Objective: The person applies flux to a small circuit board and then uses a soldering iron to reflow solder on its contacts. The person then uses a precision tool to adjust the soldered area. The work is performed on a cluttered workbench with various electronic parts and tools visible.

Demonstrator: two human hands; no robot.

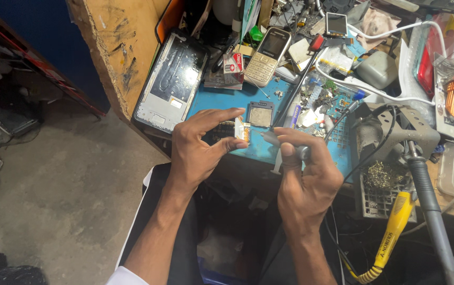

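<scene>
Pinching a small circuit board [242,130] between thumb and forefinger, the left hand [198,150] holds it over the front edge of the blue work mat [221,100], long axis roughly upright, face toward the right hand [306,177], which closes on a slim metal tool [275,138] touching it. A slip could gouge the board or drop it to the floor.
</scene>
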